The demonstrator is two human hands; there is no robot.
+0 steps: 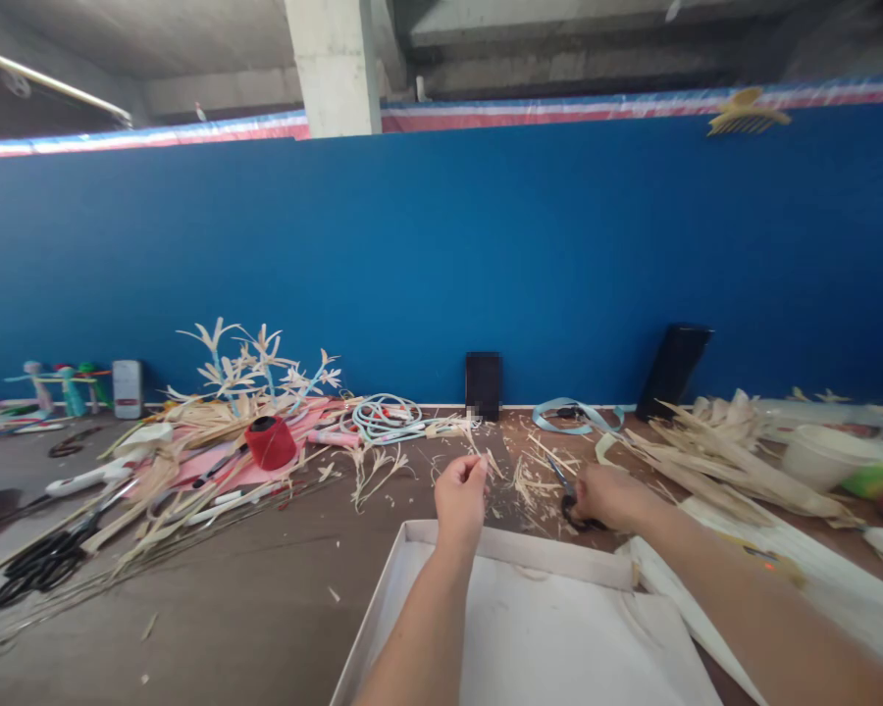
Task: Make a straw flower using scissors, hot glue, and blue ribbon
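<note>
My left hand point(460, 500) is closed in a pinch above the back rim of a shallow white box point(519, 554). A thin pale strip of dried husk point(493, 464) shows at its fingertips. Over to the right, my right hand point(609, 496) has its fingers at the black handles of a pair of scissors point(559, 475). The blades point away from me, toward the blue board, low over the table; part of the handles is hidden by the fingers. Small husk trimmings point(531, 482) lie scattered between my two hands.
Husk flowers on blue stems point(225, 368), a red spool of thread point(271, 443) and black-handled scissors point(40, 567) lie left. Coiled pale-blue cord point(388, 420) and a phone point(483, 384) are ahead. Husk sheets point(721, 461) and a white cup point(828, 457) stand right. A blue board point(441, 255) closes the back.
</note>
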